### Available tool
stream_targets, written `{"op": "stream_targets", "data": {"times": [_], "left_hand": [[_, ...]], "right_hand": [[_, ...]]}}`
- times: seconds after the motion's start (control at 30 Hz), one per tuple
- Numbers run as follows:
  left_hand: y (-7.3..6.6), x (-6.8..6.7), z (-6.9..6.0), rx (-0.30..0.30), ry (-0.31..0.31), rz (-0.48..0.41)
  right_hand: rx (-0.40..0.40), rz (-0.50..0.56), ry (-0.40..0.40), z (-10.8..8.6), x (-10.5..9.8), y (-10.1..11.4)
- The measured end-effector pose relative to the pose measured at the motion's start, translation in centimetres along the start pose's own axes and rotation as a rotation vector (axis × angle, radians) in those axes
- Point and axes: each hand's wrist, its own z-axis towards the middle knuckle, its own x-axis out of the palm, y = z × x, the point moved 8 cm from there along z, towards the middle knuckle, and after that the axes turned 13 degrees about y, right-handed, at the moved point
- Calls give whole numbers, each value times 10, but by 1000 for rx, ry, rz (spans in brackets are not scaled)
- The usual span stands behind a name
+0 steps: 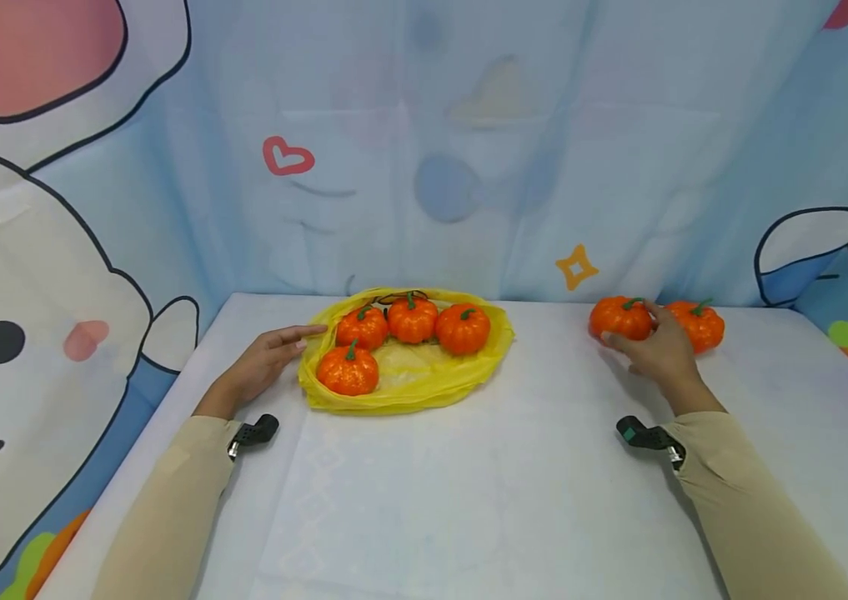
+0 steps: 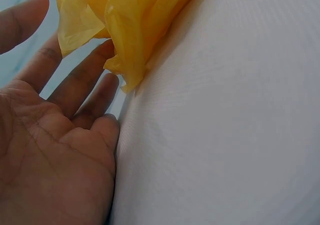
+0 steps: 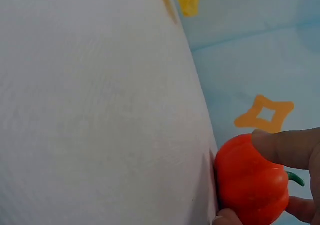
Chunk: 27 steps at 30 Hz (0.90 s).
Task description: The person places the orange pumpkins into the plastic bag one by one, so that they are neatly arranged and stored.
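In the head view, a yellow plastic bag (image 1: 434, 398) lies spread open with several small orange pumpkins, one of them a speckled pumpkin (image 1: 348, 372) at its near left. My left hand (image 1: 262, 367) is at the bag's left edge, fingers extended. The left wrist view has the palm (image 2: 55, 145) facing the camera and the fingertips against or just behind the crumpled bag (image 2: 132, 30). At the right, my right hand (image 1: 659, 354) grips an orange pumpkin (image 1: 614, 318) between thumb and fingers. The right wrist view has this pumpkin (image 3: 247, 182) at the table surface, its green stem sideways.
Another orange pumpkin (image 1: 701, 327) sits just right of my right hand, partly behind it. A white cloth covers the table (image 1: 461, 500). Behind the table's far edge hangs a light blue cartoon curtain (image 1: 619, 150).
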Motion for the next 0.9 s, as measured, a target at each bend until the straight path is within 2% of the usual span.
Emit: {"op": "stream_targets", "data": {"times": [0.27, 0.37, 0.6, 0.73, 0.9], "left_hand": [[-4, 1, 2, 14, -6, -2], [-4, 2, 3, 18, -6, -12], [-3, 1, 3, 18, -11, -29], [-2, 0, 2, 17, -12, -27], [-2, 0, 1, 27, -8, -22]], "right_hand": [[-3, -66, 73, 7, -3, -9], [16, -109, 73, 10, -5, -13], [55, -134, 44, 16, -6, -16], [49, -119, 38, 16, -4, -11], [-24, -136, 40, 12, 1, 11]]}}
